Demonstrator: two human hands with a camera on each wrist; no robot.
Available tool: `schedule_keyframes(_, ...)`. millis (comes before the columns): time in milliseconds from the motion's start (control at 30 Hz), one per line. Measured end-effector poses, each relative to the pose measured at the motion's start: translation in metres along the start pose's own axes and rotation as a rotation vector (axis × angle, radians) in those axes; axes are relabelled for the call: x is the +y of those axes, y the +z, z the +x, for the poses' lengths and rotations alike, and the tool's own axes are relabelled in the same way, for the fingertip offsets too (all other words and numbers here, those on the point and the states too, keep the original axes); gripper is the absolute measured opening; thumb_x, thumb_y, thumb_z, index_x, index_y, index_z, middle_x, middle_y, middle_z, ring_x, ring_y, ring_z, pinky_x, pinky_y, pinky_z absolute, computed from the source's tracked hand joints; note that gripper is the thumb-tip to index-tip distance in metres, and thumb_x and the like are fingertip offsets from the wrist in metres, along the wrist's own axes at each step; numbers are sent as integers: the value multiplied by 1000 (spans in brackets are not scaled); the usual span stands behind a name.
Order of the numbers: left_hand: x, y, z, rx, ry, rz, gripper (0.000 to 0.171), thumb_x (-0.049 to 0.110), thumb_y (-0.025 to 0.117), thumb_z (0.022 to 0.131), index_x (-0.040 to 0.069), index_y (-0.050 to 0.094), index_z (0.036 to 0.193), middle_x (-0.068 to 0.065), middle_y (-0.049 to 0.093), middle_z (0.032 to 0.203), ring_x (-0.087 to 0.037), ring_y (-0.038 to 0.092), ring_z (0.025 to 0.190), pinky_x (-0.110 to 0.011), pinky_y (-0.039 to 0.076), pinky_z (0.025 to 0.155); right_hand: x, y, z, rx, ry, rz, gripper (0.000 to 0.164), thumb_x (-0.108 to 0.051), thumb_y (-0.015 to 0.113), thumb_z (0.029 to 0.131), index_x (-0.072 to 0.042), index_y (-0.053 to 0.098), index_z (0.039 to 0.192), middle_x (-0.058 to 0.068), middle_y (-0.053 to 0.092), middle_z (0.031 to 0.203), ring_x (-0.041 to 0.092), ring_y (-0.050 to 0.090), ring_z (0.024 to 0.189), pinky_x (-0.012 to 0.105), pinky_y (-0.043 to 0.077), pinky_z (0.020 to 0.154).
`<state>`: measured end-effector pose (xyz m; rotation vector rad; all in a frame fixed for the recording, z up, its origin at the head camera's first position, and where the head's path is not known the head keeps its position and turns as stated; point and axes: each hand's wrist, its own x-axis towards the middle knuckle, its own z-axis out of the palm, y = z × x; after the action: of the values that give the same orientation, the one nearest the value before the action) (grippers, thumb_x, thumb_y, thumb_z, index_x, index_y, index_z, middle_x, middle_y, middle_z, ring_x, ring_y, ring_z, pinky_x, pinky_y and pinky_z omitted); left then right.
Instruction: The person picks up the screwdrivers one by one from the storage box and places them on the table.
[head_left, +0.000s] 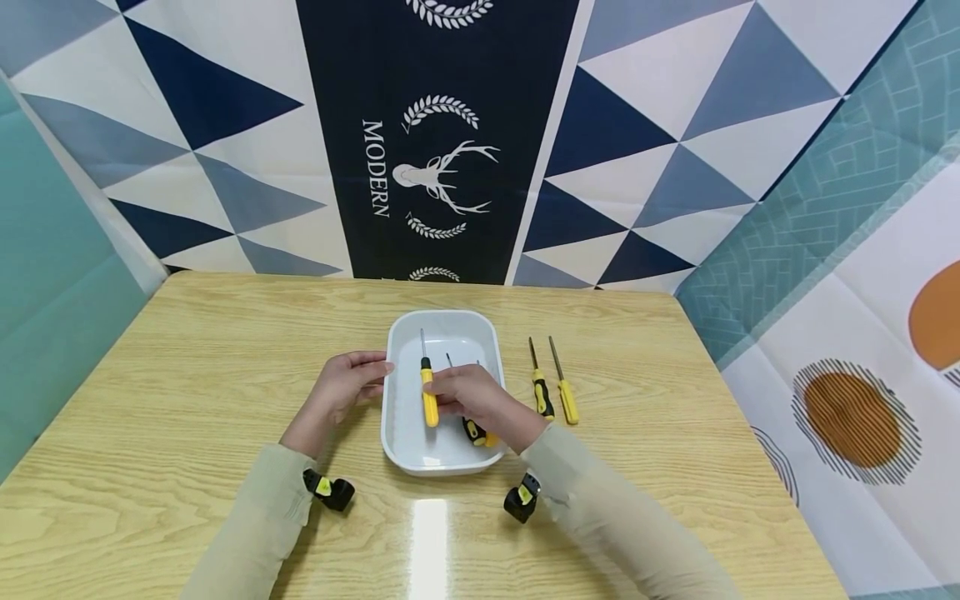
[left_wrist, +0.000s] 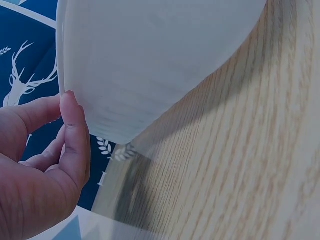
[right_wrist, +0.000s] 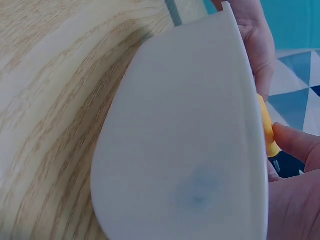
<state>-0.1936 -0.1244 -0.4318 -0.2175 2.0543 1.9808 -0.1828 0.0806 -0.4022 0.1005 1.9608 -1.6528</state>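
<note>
A white plastic tub [head_left: 405, 454] rests on the table. My left hand [head_left: 348, 385] pinches its left rim between thumb and fingers; the left wrist view shows those fingers [left_wrist: 75, 135] at the rim. Inside the tub, my right hand [head_left: 468, 392] holds a screwdriver [head_left: 430, 407] by its yellow handle, the shaft pointing away from me. In the right wrist view the tub wall hides most of that screwdriver [right_wrist: 267, 127]. Under my right hand lie more screwdrivers [head_left: 474, 431], partly covered, with yellow and black handles.
To the right of the tub, two screwdrivers lie on the wooden table [head_left: 225, 375]: one with a yellow-and-black handle [head_left: 543, 398], the other with a plain yellow handle [head_left: 567, 402]. A patterned wall cloth [head_left: 427, 167] hangs behind the table's far edge.
</note>
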Motion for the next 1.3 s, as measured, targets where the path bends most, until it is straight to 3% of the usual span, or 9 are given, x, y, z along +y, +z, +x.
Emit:
schedule_keyframes(300, 1, 0, -1, -6, -4, -3, 45, 15, 63, 90, -4, 50, 129, -14, 58, 113, -10, 64, 80, -21, 58, 73, 2, -5, -3, 12, 13, 28, 35, -11, 61, 89, 7, 57, 119, 9, 65, 92, 12, 62, 73, 24, 57, 70)
schedule_keyframes(833, 1, 0, -2, -1, 3, 5, 45, 16, 62, 91, -3, 50, 129, -14, 59, 114, -9, 64, 80, -20, 58, 71, 0, -12, -3, 14, 5, 37, 36, -12, 61, 89, 7, 56, 120, 9, 64, 95, 14, 61, 78, 27, 58, 75)
schedule_keyframes(1300, 0, -2, 0, -3, -2, -8, 43, 17, 63, 90, -2, 52, 127, -9, 61, 108, -10, 64, 78, -21, 58, 70, -7, -21, -9, 51, -20, 27, 32, -9, 60, 89, 9, 59, 116, 5, 62, 87, 12, 59, 74, 25, 57, 73)
